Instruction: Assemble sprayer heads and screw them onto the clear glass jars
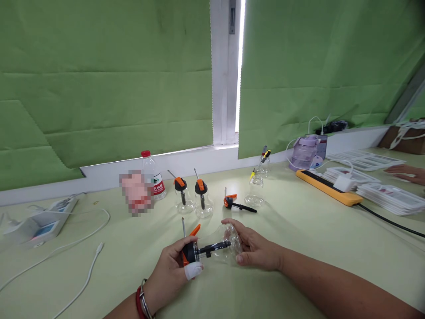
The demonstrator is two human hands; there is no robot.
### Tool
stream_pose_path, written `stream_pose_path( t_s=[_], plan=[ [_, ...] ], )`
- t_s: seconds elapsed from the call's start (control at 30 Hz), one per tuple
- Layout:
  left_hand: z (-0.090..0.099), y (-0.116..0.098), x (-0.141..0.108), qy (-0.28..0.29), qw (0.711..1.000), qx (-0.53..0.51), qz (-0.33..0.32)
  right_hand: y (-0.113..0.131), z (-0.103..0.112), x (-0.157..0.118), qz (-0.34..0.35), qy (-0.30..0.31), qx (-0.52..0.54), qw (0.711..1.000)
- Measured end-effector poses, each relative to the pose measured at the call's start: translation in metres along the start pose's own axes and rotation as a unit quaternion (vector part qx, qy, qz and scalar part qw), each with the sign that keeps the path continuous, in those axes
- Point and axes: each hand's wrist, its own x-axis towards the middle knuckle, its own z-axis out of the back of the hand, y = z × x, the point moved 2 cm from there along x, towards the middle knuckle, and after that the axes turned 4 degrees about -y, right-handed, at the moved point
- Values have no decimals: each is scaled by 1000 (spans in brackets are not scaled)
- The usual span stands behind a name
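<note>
My left hand, its thumb wrapped in white tape, is closed around a black cap with an orange lever and a thin metal rod sticking out. A black stem runs from the cap into a clear glass bottle lying on its side. My right hand grips the bottle's wide base. Beyond stand two similar bottles fitted with black-and-orange caps. A loose cap with its stem lies beside a capless glass bottle.
At the back are a red-capped water bottle, a glass holding screwdrivers and a purple jug. An orange power strip and stacked white trays lie right, near another person's hand. A white cable crosses the left side.
</note>
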Motion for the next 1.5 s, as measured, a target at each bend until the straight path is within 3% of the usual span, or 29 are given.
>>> stream_pose_path(
  t_s=[1.5],
  plan=[
    [3,0,0,16,992,96,-76,2,0,1,9,14,0,1000]
  ],
)
